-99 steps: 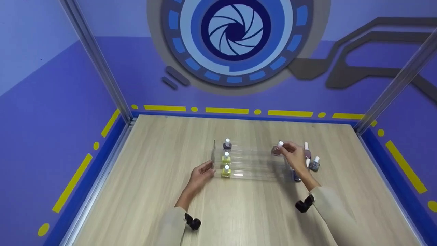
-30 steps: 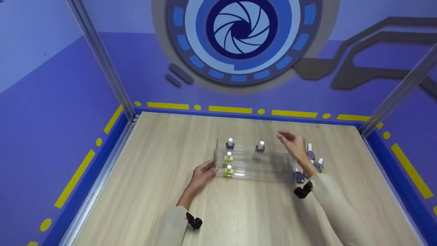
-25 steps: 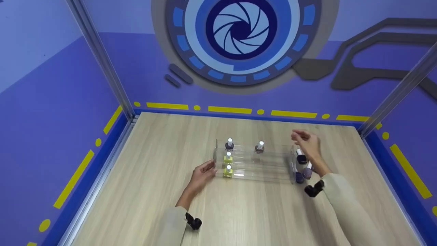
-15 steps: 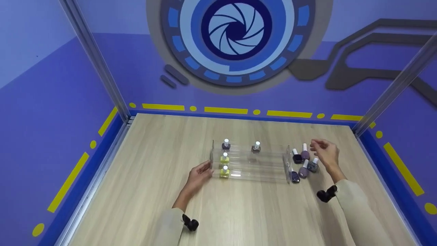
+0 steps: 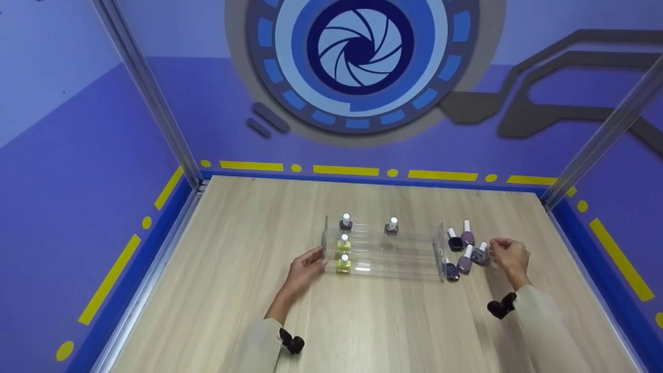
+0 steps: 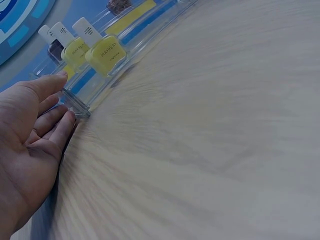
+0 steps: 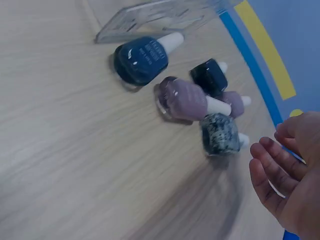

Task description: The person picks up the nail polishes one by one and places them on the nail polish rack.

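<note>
A clear tiered nail polish rack (image 5: 386,269) stands on the table. My left hand (image 5: 305,267) grips its left end panel, thumb and fingers at the panel's edge. Two yellow nail polish bottles (image 6: 106,55) stand upright on the lower tiers at the left. A dark bottle (image 5: 346,224) and a brownish bottle (image 5: 392,228) are on the top tier. My right hand (image 5: 512,257) holds nothing, its fingers loosely bent beside a speckled grey nail polish bottle (image 7: 220,134); a small gap separates them.
Right of the rack lie a dark blue bottle (image 7: 141,61), a near-black bottle (image 7: 209,77) and two mauve bottles, one nearer (image 7: 184,99) and one farther back (image 5: 467,238). Blue-purple wall panels (image 5: 290,145) and metal posts (image 5: 150,93) border the wooden table (image 5: 248,217).
My right hand set the brownish bottle on the top tier and let go. It then moved right, past the loose bottles, and lowered. My left hand stays at the rack.
</note>
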{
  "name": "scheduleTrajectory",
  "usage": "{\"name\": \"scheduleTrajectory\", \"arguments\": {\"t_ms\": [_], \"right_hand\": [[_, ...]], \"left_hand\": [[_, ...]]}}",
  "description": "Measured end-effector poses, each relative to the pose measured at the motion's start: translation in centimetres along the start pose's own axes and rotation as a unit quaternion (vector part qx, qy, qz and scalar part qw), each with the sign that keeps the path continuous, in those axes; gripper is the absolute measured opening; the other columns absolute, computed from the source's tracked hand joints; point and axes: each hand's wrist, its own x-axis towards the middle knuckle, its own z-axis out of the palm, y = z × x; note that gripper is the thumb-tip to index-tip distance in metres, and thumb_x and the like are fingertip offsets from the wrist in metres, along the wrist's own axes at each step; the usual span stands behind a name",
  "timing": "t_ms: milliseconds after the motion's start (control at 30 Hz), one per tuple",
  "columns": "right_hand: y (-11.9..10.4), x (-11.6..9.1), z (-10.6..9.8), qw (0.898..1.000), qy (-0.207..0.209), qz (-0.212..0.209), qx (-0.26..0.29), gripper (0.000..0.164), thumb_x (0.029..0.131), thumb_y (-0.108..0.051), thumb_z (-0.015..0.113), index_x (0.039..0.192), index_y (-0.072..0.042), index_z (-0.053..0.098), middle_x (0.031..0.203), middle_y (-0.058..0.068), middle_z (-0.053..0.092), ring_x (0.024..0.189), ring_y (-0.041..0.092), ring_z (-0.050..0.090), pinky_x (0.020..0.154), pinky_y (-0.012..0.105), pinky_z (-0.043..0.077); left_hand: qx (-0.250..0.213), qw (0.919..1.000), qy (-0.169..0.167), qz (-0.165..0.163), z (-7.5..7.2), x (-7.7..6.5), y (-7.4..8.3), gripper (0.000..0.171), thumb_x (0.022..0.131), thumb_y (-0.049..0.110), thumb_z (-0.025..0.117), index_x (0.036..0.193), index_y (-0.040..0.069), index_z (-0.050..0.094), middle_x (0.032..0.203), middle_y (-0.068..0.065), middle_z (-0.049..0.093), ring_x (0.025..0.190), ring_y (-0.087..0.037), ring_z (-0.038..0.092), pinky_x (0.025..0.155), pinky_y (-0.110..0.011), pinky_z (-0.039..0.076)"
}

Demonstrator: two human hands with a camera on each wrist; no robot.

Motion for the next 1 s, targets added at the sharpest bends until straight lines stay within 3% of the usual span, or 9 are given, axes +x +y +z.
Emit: {"name": "scheduleTrajectory", "arguments": {"t_ms": [267,533,667,1000], "right_hand": [[0.9,-0.3,1.6,0.999,-0.042,0.02,-0.017,0.045,0.103,-0.025,0.054,0.124,0.013,0.064,0.11,0.027,0.07,0.077,0.011,0.062,0.057,0.017,0.052],[1.2,-0.2,2.2,0.996,-0.003,0.019,-0.087,0.048,0.102,-0.032,0.054,0.116,0.012,0.068,0.106,0.029,0.071,0.087,0.031,0.065,0.059,0.027,0.042],[1.0,-0.1,2.2,0.994,-0.002,0.033,-0.104,0.047,0.1,-0.032,0.059,0.115,0.011,0.069,0.103,0.028,0.072,0.083,0.029,0.065,0.057,0.028,0.041],[0.0,-0.3,1.4,0.993,-0.043,0.044,-0.105,0.039,0.096,-0.024,0.062,0.108,0.013,0.069,0.079,0.012,0.068,0.072,0.02,0.058,0.054,0.026,0.041]], "left_hand": [[-0.012,0.9999,0.003,0.011,-0.2,-0.2,-0.1,0.056,0.102,0.013,0.061,0.153,-0.002,0.042,0.158,-0.025,0.043,0.15,-0.039,0.039,0.12,-0.038,0.043],[-0.005,0.9999,-0.002,0.01,0.2,-0.1,0.1,0.056,0.103,0.015,0.062,0.152,-0.001,0.043,0.157,-0.024,0.044,0.15,-0.037,0.04,0.12,-0.038,0.043],[0.001,1.0,-0.004,0.004,0.2,-0.1,-0.1,0.056,0.103,0.016,0.061,0.153,-0.001,0.043,0.157,-0.023,0.044,0.149,-0.037,0.04,0.119,-0.036,0.044],[-0.007,0.9999,-0.004,0.009,0.0,0.0,-0.1,0.055,0.102,0.014,0.062,0.152,-0.001,0.044,0.157,-0.023,0.046,0.149,-0.037,0.04,0.118,-0.037,0.045]]}}
